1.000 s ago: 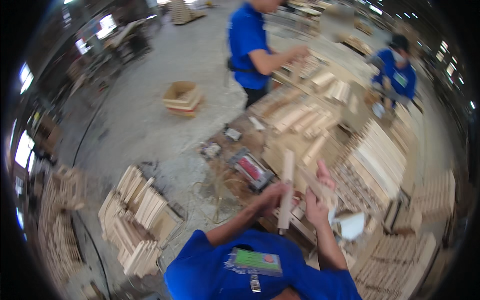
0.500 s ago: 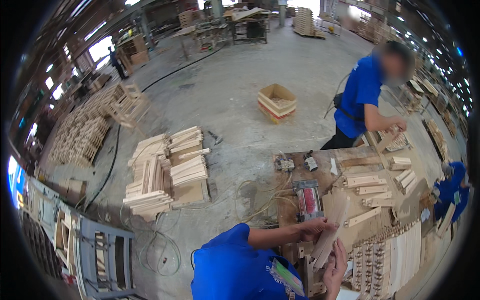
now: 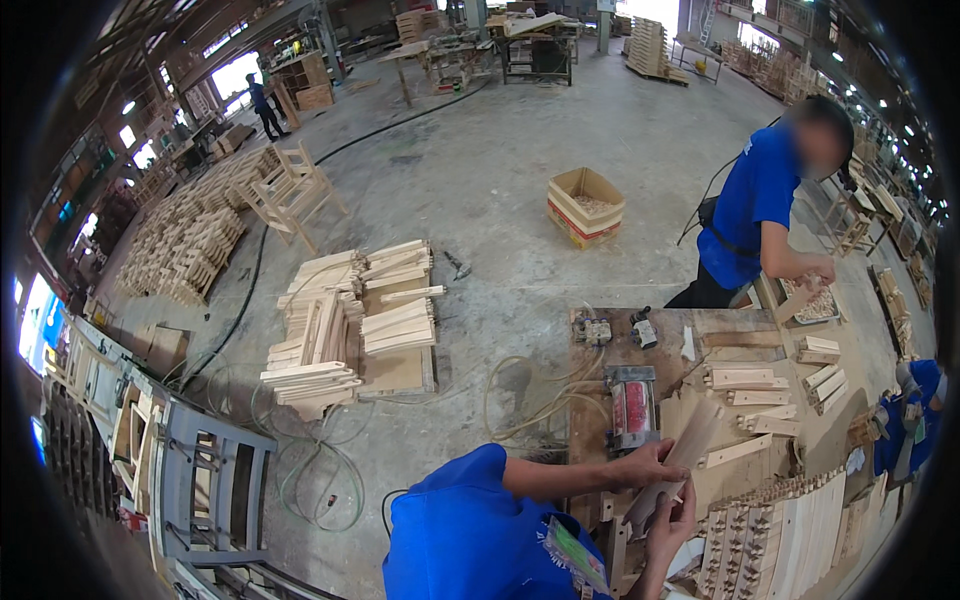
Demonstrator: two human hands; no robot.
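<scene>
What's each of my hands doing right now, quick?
Left hand: closed, holding the pale wood.
Right hand: closed around the lower part of the same wood.

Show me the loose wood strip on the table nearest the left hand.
The lone strip just right of the held wood; the other strips lie in groups, farther from the left hand.

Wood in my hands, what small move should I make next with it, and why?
I'd probably slide your left hand a little toward the far end of the wood: both it and your right hand hold close together, while that end sticks out beyond them without a hand on it.
</scene>
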